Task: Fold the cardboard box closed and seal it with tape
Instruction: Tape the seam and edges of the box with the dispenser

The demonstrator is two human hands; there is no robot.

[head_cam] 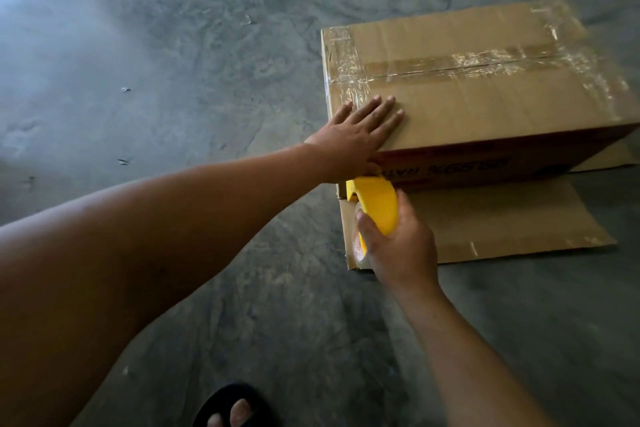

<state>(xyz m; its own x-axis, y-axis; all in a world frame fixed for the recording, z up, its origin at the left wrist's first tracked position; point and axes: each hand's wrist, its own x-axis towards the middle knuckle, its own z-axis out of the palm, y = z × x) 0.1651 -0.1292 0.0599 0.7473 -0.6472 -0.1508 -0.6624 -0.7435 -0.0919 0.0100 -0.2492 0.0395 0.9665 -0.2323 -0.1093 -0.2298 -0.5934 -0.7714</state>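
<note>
Head view: your left hand (pixel 353 135) lies flat, fingers spread, on the box (pixel 485 104) corner.
Right hand (pixel 398 246): fingers gripping the tape dispenser (pixel 377 201), just below that corner against the near side.

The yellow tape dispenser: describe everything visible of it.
The yellow plastic tape dispenser is a curved shell over a roll of clear tape with red print on its core. The right hand closes its grip around it, holding it against the brown cardboard box's near left corner, just below the left hand.
</note>
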